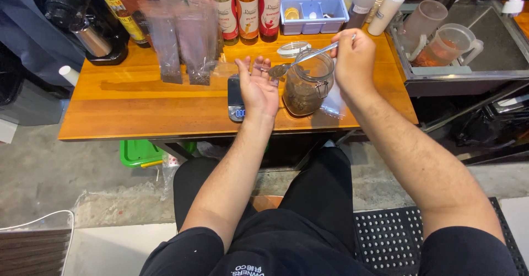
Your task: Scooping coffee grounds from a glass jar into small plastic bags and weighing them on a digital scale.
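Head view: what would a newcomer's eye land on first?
Mid-table, the right hand holds a long metal spoon over an open glass jar of dark contents, its tip near the open-palmed left hand. Under that palm sits a small digital scale. Behind, a row of syrup bottles lines the back edge of the wooden table.

An orange-brown wooden table (pixel 138 102) is standing on a stained grey concrete floor (pixel 60 171). A steel sink (pixel 496 50) is adjoining its right end; a black perforated rubber mat (pixel 391 237) is lying below.
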